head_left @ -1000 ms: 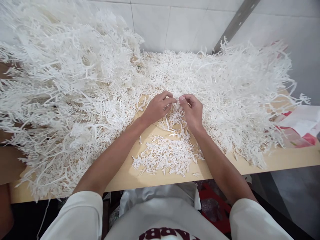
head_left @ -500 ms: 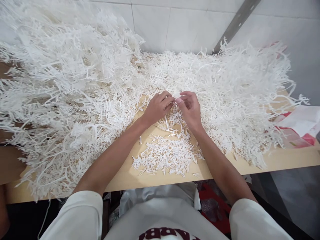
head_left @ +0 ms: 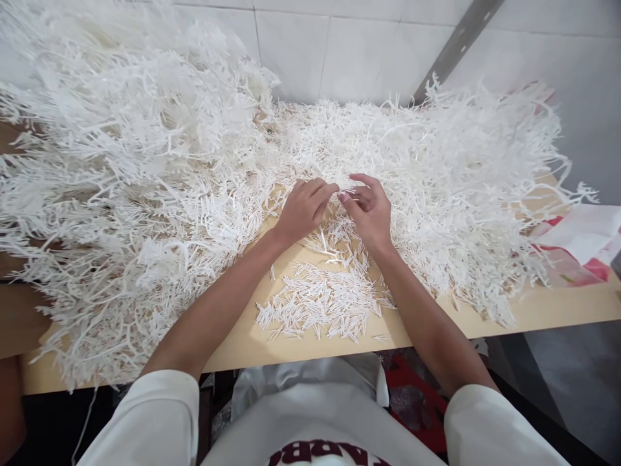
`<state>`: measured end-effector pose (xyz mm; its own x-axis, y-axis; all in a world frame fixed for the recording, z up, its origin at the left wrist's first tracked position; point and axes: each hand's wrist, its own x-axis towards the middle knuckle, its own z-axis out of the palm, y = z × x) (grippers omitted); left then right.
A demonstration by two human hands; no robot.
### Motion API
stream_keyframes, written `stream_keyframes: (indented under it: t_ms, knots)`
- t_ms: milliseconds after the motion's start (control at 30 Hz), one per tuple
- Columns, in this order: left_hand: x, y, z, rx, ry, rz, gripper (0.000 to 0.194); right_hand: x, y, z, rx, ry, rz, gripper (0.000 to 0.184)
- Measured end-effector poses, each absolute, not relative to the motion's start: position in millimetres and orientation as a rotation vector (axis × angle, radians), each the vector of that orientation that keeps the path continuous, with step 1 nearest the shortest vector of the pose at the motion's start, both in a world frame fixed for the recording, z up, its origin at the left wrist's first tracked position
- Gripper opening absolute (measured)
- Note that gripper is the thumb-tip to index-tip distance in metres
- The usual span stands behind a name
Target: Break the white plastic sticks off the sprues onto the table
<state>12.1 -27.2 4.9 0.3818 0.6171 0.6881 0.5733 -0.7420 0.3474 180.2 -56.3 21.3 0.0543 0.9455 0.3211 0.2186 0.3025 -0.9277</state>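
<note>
My left hand (head_left: 306, 206) is over the middle of the table, its fingers bent and pressed together at the tips. Facing it, close by, my right hand (head_left: 369, 210) has its thumb near the curled middle finger and the index finger raised. Whatever small white piece is between the fingertips is too small to make out. Below the hands lies a loose pile of short white plastic sticks (head_left: 323, 301). A branched white plastic sprig (head_left: 330, 249) rests just above that pile, under the hands.
A tall tangled heap of white branched plastic sprigs (head_left: 145, 162) covers the left side. Another heap of sprigs (head_left: 466, 188) fills the right. A pink and white plastic bag (head_left: 577, 249) lies at the right end of the wooden table (head_left: 485, 317). Behind stands a tiled wall (head_left: 359, 55).
My left fingers have shifted slightly, the index finger now reaching further toward the right hand. My right index finger has lifted a little and its thumb has moved slightly left. The heaps look the same.
</note>
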Motion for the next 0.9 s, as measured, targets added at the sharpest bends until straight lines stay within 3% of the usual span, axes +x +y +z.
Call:
stream_keyframes:
  t_ms: [233, 467, 733, 900]
  knots:
    - [10.8, -22.7, 1.2, 2.232, 1.192, 1.528, 0.043, 182.0, -53.0, 17.0, -1.119, -1.425, 0.875, 0.027]
    - [12.0, -21.7, 8.8, 2.270, 0.968, 1.274, 0.044, 181.4, -57.2, 23.1, -1.086, -1.456, 0.895, 0.022]
    - [12.1, -21.5, 9.7, 2.290, 1.003, 1.254, 0.037, 180.2, -57.9, 23.7, -1.210, -1.477, 0.915, 0.019]
    - [13.5, -21.4, 6.1, 2.333, 1.099, 1.256, 0.032, 181.6, -57.9, 22.8, -1.238, -1.636, 0.624, 0.021]
